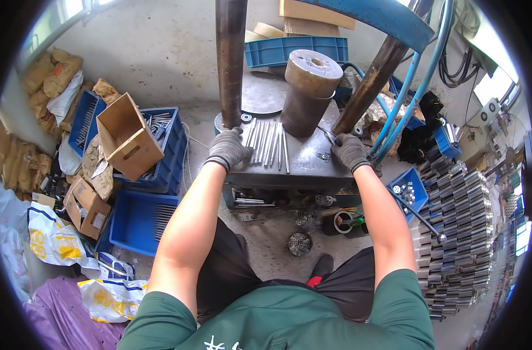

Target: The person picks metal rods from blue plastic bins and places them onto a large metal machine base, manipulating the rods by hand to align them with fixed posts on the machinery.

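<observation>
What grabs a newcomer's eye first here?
Probably the thick metal cylinder standing on the worktable, with a row of slim metal rods to its left, between the gloved left hand and right hand. Next, likely the big stack of shiny metal tubular parts at right, and the open brown box atop blue crates at left.

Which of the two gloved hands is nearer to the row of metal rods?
Left. The left hand is just beside the left end of the metal rods; contact is unclear. The right hand is farther away, at the right side of the table.
</observation>
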The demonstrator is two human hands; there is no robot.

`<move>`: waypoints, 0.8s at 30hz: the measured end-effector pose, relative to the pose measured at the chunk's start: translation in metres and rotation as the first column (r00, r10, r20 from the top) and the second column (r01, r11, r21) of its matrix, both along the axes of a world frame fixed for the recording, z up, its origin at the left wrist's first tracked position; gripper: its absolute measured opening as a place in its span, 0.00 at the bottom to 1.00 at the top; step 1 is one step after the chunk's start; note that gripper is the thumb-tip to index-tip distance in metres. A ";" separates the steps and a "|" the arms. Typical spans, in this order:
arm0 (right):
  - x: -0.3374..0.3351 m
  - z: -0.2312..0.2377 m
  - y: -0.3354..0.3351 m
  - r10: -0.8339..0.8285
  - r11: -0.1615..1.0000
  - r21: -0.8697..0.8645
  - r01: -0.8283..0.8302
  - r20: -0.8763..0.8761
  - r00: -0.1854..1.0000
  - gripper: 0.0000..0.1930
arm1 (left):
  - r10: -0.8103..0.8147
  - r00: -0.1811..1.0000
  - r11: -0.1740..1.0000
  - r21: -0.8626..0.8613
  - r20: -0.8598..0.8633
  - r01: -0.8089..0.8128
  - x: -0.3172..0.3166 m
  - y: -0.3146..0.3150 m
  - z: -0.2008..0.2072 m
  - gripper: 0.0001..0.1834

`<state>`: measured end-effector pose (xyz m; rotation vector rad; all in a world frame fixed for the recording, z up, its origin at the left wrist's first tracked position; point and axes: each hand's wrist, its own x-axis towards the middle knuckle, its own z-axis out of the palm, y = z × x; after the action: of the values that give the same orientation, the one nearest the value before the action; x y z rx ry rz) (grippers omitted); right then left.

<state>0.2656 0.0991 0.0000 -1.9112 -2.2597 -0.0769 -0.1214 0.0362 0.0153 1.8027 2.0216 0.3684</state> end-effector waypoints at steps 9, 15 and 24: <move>-0.030 0.021 -0.002 -0.058 0.998 -0.037 0.056 -0.061 0.996 0.20 | 0.024 1.000 0.998 0.062 -0.010 -0.023 -0.009 -0.003 -0.010 0.38; 0.008 0.017 -0.007 0.033 0.994 0.100 0.045 -0.662 0.749 0.19 | 0.028 0.992 0.999 -0.034 -0.126 -0.032 0.000 -0.006 0.002 0.29; 0.043 0.019 -0.089 -0.408 0.900 -0.135 -0.413 -0.590 -0.697 0.10 | -0.214 0.839 0.649 0.715 0.501 -0.261 0.004 -0.002 -0.001 0.14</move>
<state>0.3091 0.0103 0.0192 -0.5743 -0.3907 1.7578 -0.1170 0.0342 0.0144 1.7497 1.5320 1.7749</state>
